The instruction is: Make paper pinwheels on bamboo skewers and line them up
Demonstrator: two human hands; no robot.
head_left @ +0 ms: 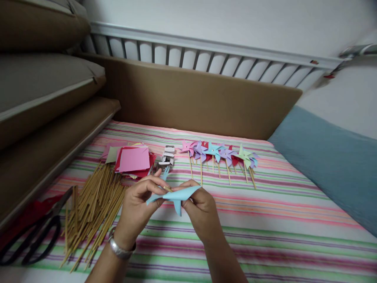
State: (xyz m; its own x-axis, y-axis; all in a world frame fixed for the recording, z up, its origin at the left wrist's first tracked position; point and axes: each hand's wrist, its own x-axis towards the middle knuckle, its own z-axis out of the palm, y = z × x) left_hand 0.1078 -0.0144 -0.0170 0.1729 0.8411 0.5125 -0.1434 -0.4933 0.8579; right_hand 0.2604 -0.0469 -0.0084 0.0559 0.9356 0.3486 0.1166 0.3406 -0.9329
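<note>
Both my hands meet over the striped bedsheet (265, 236) and hold a folded light blue paper piece (176, 196). My left hand (138, 206), with a silver bracelet on its wrist, pinches the paper's left side, fingers closed; a thin wooden stick tip shows by its fingertips. My right hand (200, 210) grips the paper's right side from below, fingers closed. Beyond the hands lies a row of finished paper pinwheels (219, 155) on sticks, in pink, purple, blue and green.
A heap of wooden sticks (94, 208) lies to the left, with black scissors (32, 236) further left. A stack of pink and red paper squares (132, 159) and a small grey-white object (167, 157) sit behind. Brown cushions (44, 86) and a brown board (200, 102) border the sheet; blue fabric (332, 165) lies right.
</note>
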